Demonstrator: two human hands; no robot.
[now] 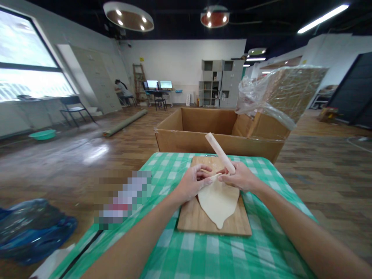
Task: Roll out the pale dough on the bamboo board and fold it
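Observation:
A flat, pale sheet of dough (219, 203) lies on a wooden cutting board (188, 221), with one pointed end toward me. My left hand (194, 181), dusted with flour, pinches the dough's far edge between thumb and fingers. Close beside it, my right hand (240, 177) grips the lower end of a light wooden rolling pin (217, 149), which slants up and to the left. The fingertips of that hand also touch the dough's far edge. Parts of the board's far half are hidden behind my hands.
A green-and-white checked cloth (192, 255) covers the table. Left of the board lies a blurred-out item (124, 201) with a black cord. Behind the table stands a large open cardboard box (203, 141); a blue plastic bag (35, 232) is at the left. A person (124, 91) sits far back.

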